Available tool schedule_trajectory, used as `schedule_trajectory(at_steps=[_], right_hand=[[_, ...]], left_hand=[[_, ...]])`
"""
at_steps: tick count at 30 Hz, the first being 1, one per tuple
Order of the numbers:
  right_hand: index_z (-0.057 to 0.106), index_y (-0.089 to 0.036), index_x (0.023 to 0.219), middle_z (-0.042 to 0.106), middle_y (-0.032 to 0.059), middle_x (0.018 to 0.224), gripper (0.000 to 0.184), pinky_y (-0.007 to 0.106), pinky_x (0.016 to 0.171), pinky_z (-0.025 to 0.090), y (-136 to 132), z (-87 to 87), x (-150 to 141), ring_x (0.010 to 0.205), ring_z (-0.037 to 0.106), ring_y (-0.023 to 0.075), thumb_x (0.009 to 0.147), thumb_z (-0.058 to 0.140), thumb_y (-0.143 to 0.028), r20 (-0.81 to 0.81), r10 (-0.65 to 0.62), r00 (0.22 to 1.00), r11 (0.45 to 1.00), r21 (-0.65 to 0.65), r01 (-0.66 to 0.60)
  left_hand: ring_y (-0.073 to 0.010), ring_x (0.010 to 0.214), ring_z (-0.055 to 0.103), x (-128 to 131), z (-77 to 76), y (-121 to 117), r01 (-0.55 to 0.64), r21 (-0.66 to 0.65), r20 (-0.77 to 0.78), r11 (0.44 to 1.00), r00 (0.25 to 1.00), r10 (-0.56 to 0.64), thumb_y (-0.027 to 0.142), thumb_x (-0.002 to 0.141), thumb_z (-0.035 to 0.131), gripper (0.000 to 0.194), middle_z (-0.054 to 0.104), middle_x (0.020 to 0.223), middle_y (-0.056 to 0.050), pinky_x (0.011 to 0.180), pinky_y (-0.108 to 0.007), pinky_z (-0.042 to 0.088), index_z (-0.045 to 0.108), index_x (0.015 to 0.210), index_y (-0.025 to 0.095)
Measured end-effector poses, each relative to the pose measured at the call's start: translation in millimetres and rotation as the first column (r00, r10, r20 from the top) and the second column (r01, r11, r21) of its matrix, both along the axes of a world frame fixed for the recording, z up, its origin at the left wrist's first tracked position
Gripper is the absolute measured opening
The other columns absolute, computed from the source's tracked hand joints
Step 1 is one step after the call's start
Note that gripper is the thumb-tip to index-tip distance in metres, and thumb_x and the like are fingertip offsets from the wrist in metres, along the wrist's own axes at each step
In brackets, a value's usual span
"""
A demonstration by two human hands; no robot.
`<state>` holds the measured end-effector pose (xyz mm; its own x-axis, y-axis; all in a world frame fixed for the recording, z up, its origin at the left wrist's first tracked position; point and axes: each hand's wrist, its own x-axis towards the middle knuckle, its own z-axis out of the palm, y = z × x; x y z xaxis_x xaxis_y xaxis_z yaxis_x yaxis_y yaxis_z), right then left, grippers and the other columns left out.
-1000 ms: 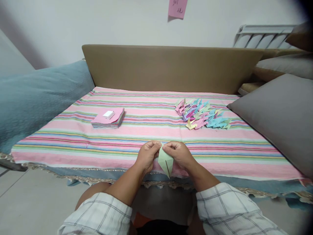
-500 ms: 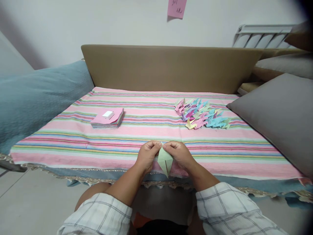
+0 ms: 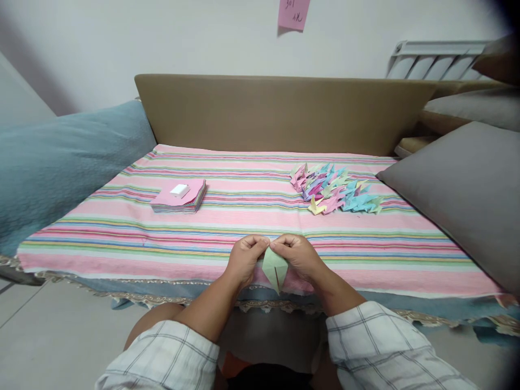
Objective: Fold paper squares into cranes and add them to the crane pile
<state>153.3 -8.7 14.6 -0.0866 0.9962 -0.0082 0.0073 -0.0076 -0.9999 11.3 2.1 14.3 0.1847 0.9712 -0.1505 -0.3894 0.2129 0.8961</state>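
Paper, pale green, folded diamond-shaped, split down its lower half, top pinched by both hands.

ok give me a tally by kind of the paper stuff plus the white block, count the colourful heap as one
folded green paper: 1
paper stack: 1
white block: 1
heap of folded paper pieces (overlapping, pieces not countable): 1
pink wall note: 1
total: 5
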Motion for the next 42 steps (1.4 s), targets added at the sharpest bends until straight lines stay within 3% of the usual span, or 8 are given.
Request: schedule_trajectory(at_steps=[13, 17, 23, 29, 34, 39, 42], right_hand=[[0.063, -0.016, 0.063, 0.060, -0.0008, 0.061, 0.029, 0.025, 0.056, 0.039, 1.8, -3.9, -0.4, 0.057, 0.050, 0.0113, 0.066, 0.069, -0.045, 0.017, -0.027, 0.999, 0.999, 0.021, 0.027], [0.062, -0.016, 0.062, 0.060, -0.0001, 0.062, 0.028, 0.025, 0.055, 0.038, 1.1, -2.4, 0.0, 0.058, 0.050, 0.0115, 0.069, 0.066, -0.044, 0.097, -0.034, 0.995, 0.998, 0.063, 0.028], [0.064, -0.017, 0.064, 0.062, 0.0009, 0.063, 0.028, 0.025, 0.057, 0.039, -2.7, 3.3, -2.7, 0.060, 0.052, 0.0133, 0.071, 0.063, -0.044, 0.180, -0.024, 0.983, 0.995, 0.100, 0.006], [0.067, -0.018, 0.076, 0.065, 0.0018, 0.075, 0.028, 0.027, 0.065, 0.042, -3.2, 8.8, -1.4, 0.069, 0.056, 0.0153, 0.075, 0.059, -0.045, 0.116, 0.005, 0.993, 0.995, 0.102, -0.017], [0.064, -0.017, 0.067, 0.062, 0.0004, 0.067, 0.026, 0.027, 0.063, 0.041, -2.3, 6.1, 0.1, 0.065, 0.053, 0.0140, 0.073, 0.062, -0.042, 0.154, 0.011, 0.988, 0.996, 0.087, -0.025], [0.066, -0.017, 0.072, 0.064, 0.0013, 0.071, 0.027, 0.027, 0.063, 0.042, 0.6, -3.2, 0.5, 0.065, 0.053, 0.0139, 0.073, 0.064, -0.044, -0.002, -0.034, 0.999, 0.998, 0.052, 0.034], [0.066, -0.017, 0.072, 0.064, 0.0010, 0.071, 0.026, 0.026, 0.062, 0.041, 1.8, -6.0, 0.5, 0.064, 0.053, 0.0134, 0.072, 0.066, -0.044, -0.069, -0.057, 0.996, 0.998, 0.036, 0.060]], left_hand=[[-0.0064, 0.045, 0.044, 2.4, 1.9, -1.9, -0.014, -0.043, 0.005, 0.999, 1.000, 0.014, 0.035, 0.051, 0.080, 0.029, 0.053, 0.047, 0.004, 0.048, -0.021, 0.032, 0.061, 0.059, 0.014], [-0.0078, 0.050, 0.048, 3.7, 4.1, -2.6, -0.015, -0.023, 0.013, 1.000, 1.000, 0.015, 0.033, 0.048, 0.082, 0.030, 0.058, 0.053, 0.002, 0.052, -0.022, 0.036, 0.062, 0.059, 0.014], [-0.0055, 0.046, 0.043, 2.0, 3.4, 0.4, -0.031, -0.008, -0.014, 0.999, 0.999, 0.031, 0.031, 0.051, 0.079, 0.026, 0.055, 0.050, 0.004, 0.049, -0.020, 0.031, 0.060, 0.056, 0.014], [-0.0055, 0.045, 0.042, -2.8, 5.8, 6.7, -0.045, 0.020, 0.006, 0.999, 0.999, 0.045, 0.031, 0.052, 0.078, 0.024, 0.053, 0.049, 0.005, 0.048, -0.020, 0.030, 0.062, 0.058, 0.015], [-0.0038, 0.043, 0.039, -3.8, 8.3, 7.5, -0.066, 0.004, 0.020, 0.998, 0.998, 0.066, 0.032, 0.052, 0.080, 0.028, 0.049, 0.046, 0.006, 0.045, -0.018, 0.029, 0.060, 0.057, 0.014], [-0.0082, 0.050, 0.051, -3.1, 11.5, 4.2, 0.002, -0.083, 0.056, 0.997, 0.998, 0.003, 0.041, 0.053, 0.079, 0.034, 0.059, 0.057, 0.001, 0.050, -0.021, 0.039, 0.063, 0.065, 0.014], [-0.0061, 0.045, 0.045, -3.0, 11.1, 3.6, -0.002, -0.062, -0.015, 0.998, 1.000, 0.001, 0.036, 0.049, 0.081, 0.032, 0.055, 0.050, 0.003, 0.045, -0.019, 0.034, 0.062, 0.060, 0.013]])
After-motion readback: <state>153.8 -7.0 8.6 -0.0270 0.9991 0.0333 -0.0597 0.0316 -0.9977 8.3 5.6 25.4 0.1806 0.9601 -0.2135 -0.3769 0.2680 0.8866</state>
